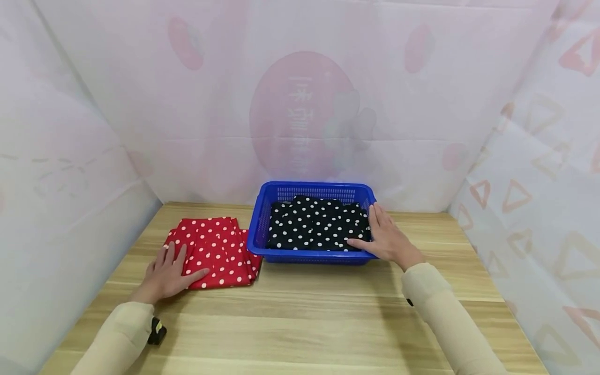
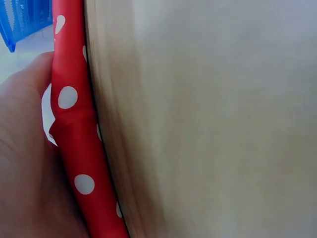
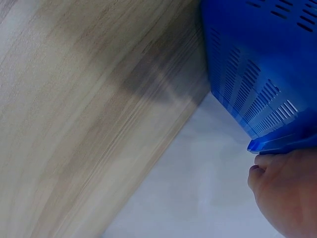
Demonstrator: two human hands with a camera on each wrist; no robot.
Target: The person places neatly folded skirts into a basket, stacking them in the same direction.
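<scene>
A folded red cloth with white dots [image 1: 215, 250] lies at the left of the table. My left hand [image 1: 166, 273] rests on its left part, fingers and thumb spread. In the left wrist view, the red cloth [image 2: 79, 144] shows as a thick folded edge beside that hand [image 2: 25, 163]. A blue plastic basket [image 1: 311, 255] stands to the right, its left end overlapping the red cloth in the head view. Inside lies black cloth with white dots [image 1: 319, 224]. My right hand [image 1: 389, 237] touches the basket's right rim, fingers extended along it and thumb over the black cloth.
The wooden table [image 1: 300, 317] runs back to a pale printed backdrop [image 1: 206, 114]. Similar pale sheets stand along the left and right sides. A small black device [image 1: 157, 332] sits at the left wrist.
</scene>
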